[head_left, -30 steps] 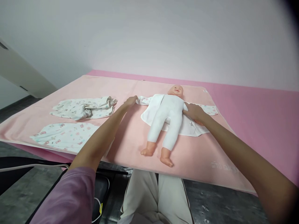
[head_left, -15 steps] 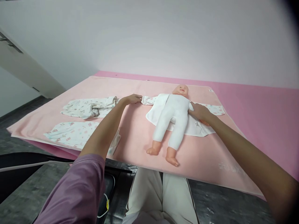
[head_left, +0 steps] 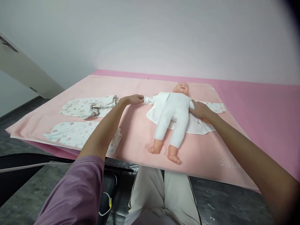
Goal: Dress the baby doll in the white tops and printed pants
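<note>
A baby doll [head_left: 175,107] with a white cloth body lies on its back, head away from me and bare feet toward me. Beneath it an open baby shirt [head_left: 203,127] is spread, white inside, its patterned sleeves stretched to both sides. My left hand [head_left: 135,99] is closed at the cuff of the left sleeve [head_left: 150,100]; the fingertips are partly hidden there. One shirt panel touches the doll's left-hand side, and the arm on that side is out of sight. My right hand [head_left: 199,111] wraps around the doll's other arm, close to its shoulder, with the right sleeve [head_left: 217,107] lying flat beyond.
Folded patterned baby clothes [head_left: 86,107] lie at the left on the peach blanket [head_left: 138,137]. Another patterned garment [head_left: 70,133] sits nearer me, partly behind my left forearm. Pink table covering [head_left: 262,115] shows at the right. A wall rises behind.
My left hand has moved slightly right at the sleeve cuff, and less of that sleeve shows. My right hand stays on the doll's arm. The view has shifted a little.
</note>
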Available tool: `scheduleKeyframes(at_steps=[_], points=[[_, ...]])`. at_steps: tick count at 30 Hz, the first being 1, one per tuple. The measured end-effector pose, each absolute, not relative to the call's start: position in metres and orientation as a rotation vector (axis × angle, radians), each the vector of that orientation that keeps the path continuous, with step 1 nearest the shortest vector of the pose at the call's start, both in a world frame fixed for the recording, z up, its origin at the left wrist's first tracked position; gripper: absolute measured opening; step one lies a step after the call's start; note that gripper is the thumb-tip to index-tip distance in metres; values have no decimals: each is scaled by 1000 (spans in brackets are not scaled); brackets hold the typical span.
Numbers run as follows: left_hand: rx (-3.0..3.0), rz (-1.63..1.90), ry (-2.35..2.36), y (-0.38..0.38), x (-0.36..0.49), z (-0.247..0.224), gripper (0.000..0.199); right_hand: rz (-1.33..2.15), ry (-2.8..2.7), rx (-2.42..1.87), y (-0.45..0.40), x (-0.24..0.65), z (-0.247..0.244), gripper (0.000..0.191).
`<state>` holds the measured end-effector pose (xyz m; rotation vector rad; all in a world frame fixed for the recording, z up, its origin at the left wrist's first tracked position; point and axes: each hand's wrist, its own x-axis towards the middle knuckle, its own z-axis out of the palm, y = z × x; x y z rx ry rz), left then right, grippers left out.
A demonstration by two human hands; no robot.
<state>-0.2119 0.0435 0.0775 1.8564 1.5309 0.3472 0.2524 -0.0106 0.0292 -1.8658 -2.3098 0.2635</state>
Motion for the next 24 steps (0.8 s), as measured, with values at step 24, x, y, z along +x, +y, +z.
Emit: scheduleKeyframes(at_steps=[24], points=[[1955,297,1483,31,-238,81,65,727,-1884,-1858,-32,278,38,77]])
